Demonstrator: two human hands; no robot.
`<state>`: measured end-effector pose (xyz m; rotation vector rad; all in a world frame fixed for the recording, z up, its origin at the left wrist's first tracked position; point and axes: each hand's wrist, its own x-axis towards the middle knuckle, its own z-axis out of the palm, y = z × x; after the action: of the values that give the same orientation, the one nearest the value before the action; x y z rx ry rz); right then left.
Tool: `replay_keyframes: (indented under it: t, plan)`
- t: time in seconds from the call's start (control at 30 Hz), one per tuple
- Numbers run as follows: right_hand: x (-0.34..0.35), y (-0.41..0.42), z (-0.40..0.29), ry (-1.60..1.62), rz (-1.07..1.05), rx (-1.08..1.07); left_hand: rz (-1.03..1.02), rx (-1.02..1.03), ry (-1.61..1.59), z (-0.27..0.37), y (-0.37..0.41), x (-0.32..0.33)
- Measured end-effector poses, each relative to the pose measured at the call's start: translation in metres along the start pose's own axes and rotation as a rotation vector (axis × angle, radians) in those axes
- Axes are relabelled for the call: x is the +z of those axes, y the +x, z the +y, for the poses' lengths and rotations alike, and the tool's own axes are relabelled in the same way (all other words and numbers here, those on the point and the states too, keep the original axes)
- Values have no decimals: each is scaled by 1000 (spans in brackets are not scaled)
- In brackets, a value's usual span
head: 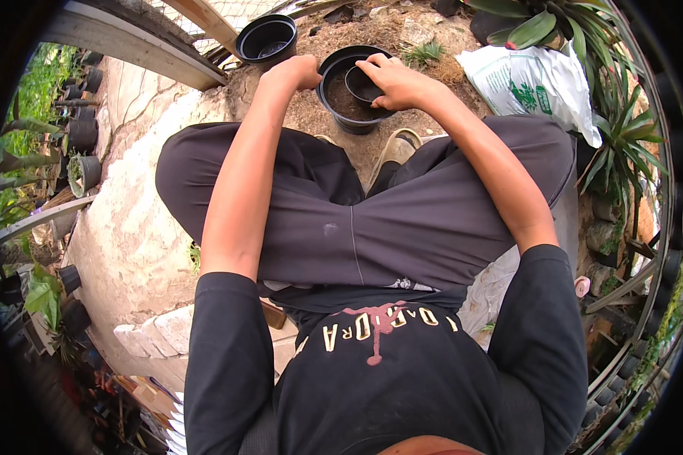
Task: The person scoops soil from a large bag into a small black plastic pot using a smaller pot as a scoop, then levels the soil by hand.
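Note:
A large black plastic plant pot (356, 126) stands on the ground before my feet, with brown soil (337, 94) in it. My left hand (297, 71) is curled at the pot's left rim; its fingertips are hidden behind the hand. My right hand (395, 82) grips a small black pot (362, 86), thumb at its near side and fingers over its far rim. This small pot is tilted inside the large one, against the right part of the soil. Another black pot (266, 42) stands behind my left hand, with a little dark material at its bottom.
A white printed plastic bag (523, 85) lies beyond my right knee, next to bromeliad plants (626, 136). A wooden post (148, 48) and wire mesh (173, 23) stand at upper left. Potted plants (84, 173) line the left side. A grass tuft (424, 54) grows behind the large pot.

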<state>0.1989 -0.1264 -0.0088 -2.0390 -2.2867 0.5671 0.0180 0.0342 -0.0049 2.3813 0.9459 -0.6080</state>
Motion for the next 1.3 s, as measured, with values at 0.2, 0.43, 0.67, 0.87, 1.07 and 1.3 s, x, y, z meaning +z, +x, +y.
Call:
replay_keyframes:
  t: [0.2,0.43,0.67,0.87,1.07,1.3]
  plan:
    - [-25,6,-5,-13,74,-21,15,64,-28,-6,-2,4]
    - [-30,2,-17,43,-37,11,34,42,10,-9,-1,5]
    - [-24,-1,-29,80,-58,-17,58,67,26,-13,-2,8]
    - [-5,-1,-25,-3,-95,-58,41,42,43,-1,-5,3]
    - [2,3,-25,43,1,-64,55,119,35,-9,-2,7]
    - [8,9,-29,72,-6,-70,98,111,3,-16,-6,12]
